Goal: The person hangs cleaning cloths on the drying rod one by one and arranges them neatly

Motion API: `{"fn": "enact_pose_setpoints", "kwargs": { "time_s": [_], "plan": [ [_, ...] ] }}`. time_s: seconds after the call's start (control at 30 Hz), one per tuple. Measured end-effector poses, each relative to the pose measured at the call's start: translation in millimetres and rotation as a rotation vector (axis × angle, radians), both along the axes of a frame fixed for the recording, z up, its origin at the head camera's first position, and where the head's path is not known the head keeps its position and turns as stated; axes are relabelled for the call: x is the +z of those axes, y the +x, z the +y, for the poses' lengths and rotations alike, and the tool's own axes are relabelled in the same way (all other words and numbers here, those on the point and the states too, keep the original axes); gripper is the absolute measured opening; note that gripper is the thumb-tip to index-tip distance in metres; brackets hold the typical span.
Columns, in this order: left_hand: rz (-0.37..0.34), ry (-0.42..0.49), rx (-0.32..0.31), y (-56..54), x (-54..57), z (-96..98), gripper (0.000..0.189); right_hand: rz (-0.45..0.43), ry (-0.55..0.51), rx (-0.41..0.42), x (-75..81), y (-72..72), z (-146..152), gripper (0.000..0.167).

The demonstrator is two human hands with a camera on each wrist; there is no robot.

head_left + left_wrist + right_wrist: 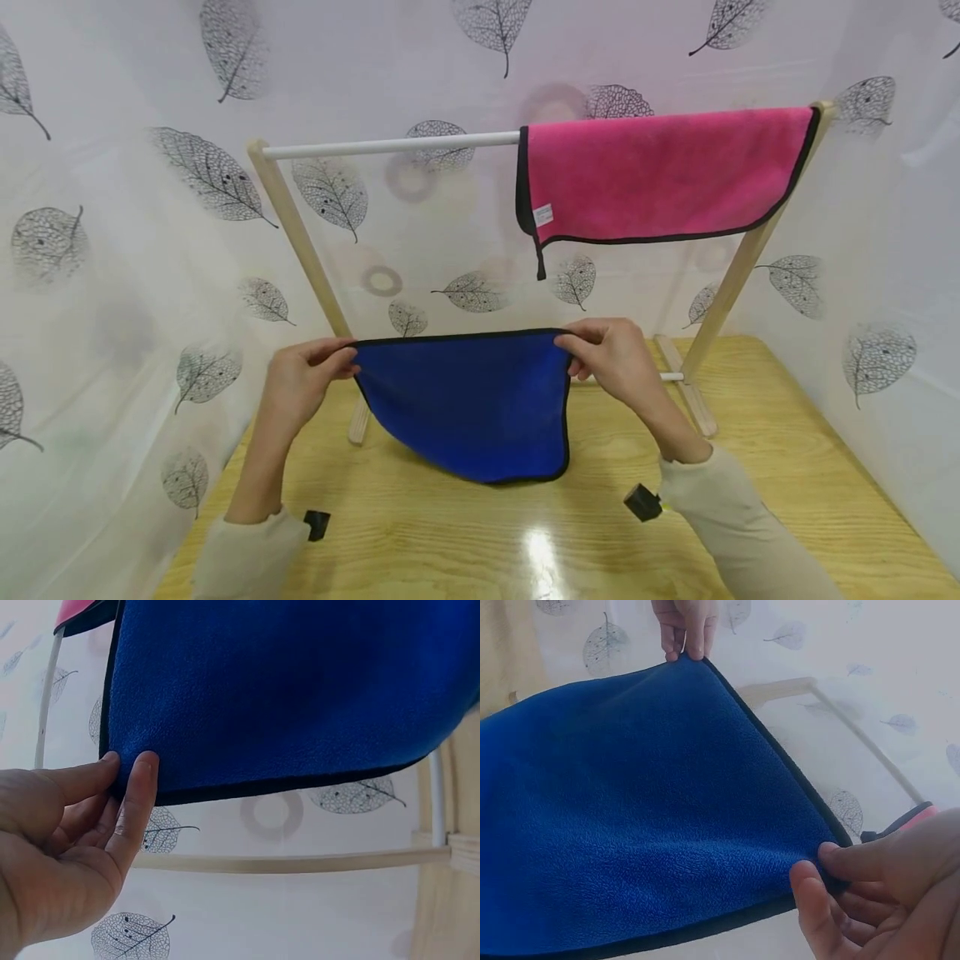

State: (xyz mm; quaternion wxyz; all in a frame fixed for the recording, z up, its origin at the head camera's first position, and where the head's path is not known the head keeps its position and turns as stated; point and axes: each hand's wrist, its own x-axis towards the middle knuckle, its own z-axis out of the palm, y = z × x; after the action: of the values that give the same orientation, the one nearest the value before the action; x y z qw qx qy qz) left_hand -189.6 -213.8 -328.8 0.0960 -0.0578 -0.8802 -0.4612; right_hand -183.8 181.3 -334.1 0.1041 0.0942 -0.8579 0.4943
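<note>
A blue towel (468,400) with black edging is stretched between both hands, its top edge nearly level and its lower part hanging over the table. My left hand (303,379) pinches the upper left corner between thumb and fingers. At the upper right corner, my right hand (611,358) pinches the cloth the same way. The left wrist view shows the left hand (82,840) at its corner of the blue towel (285,690). In the right wrist view, the right hand (885,892) grips the near corner of the blue towel (645,802).
Behind the towel stands a wooden rack with a white bar (390,145). A pink towel (667,175) with black edging hangs over the bar's right part. The rack's feet rest on a wood-grain table (450,533). Leaf-print curtains (120,275) surround it.
</note>
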Motion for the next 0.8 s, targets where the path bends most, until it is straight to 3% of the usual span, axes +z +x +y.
{"fn": "enact_pose_setpoints", "kwargs": {
  "time_s": [0.33, 0.8],
  "plan": [
    [0.090, 0.009, 0.043, -0.8, 9.6, -4.0, 0.033, 0.030, 0.040, 0.004, 16.0, 6.3, -2.5, 0.015],
    [0.116, 0.009, 0.084, -4.9, 46.1, -14.0, 0.038, 0.087, 0.100, 0.028, 44.9, 5.4, -5.5, 0.016]
  ]
}}
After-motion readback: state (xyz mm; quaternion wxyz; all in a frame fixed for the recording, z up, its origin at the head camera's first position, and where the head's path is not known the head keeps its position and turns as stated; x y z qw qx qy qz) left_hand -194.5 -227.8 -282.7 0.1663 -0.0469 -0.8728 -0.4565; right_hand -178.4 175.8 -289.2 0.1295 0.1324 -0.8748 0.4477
